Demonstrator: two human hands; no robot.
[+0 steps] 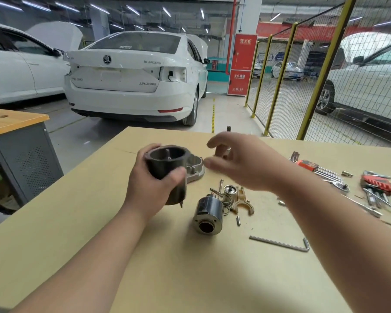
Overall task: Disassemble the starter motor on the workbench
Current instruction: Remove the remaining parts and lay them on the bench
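Over the workbench (77, 222), your left hand (149, 188) curls its fingers round the dark cylindrical motor housing (165, 163) (open end tipped toward you). Your right hand (246, 163) hovers beside it, fingers loosely spread and gripping nothing. The silver solenoid (209, 213) lies nearer you, with a hex key (280, 243) and a small pin (238, 221) close by.

The left hand (154, 186), forearm in from 7 o'clock, grips the motor housing (159, 167). The right hand (246, 163), forearm in from 4 o'clock, hovers with fingers relaxed and apart.
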